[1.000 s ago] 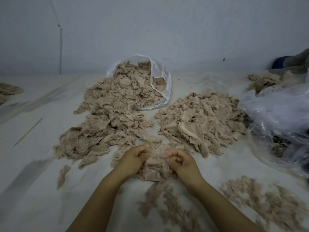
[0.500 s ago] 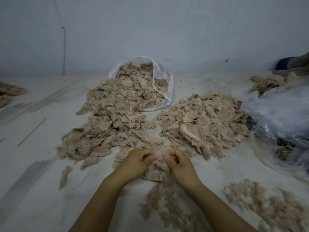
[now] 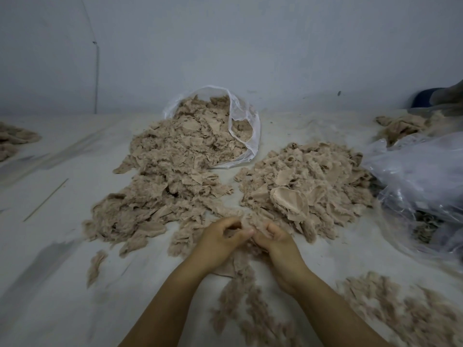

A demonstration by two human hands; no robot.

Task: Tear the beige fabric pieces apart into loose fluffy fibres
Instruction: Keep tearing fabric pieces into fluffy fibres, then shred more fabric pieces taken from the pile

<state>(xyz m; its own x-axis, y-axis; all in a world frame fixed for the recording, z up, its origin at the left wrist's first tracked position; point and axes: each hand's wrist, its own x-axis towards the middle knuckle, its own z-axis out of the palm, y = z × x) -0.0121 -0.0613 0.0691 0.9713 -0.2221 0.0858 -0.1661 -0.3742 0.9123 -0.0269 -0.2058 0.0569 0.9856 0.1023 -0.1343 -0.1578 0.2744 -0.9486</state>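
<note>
- both hands work close together near the front middle of the bench [image 3: 50, 284], knuckles almost touching, which looks like a short grip meant to pull one small scrap apart rather than stretch it.
- the left hand [image 3: 221, 242] has its fingers curled and thumb tip pressed forward, pinching the scrap [image 3: 244, 222] from its side.
- the right hand [image 3: 275, 237] is curled the same way, fingers hooked into the other side of that scrap; part of it hangs below the wrists.
- the left pile [image 3: 170, 186] spills out of a clear bag [image 3: 246, 136] lying on its side toward the back edge, mouth facing the person, so pieces can be dragged forward; it seems to be the untorn stock.
- the right pile [image 3: 305, 186] lies just beside it, within reach of the right hand; whether it is torn or waiting i cannot tell.
- fluff [image 3: 250, 309] trails along the front edge under the arms, likely where finished fibres drop.
- more fluff [image 3: 406, 314] sits toward the front right corner.
- a crumpled plastic sheet [image 3: 421, 176] lies at the right edge.
</note>
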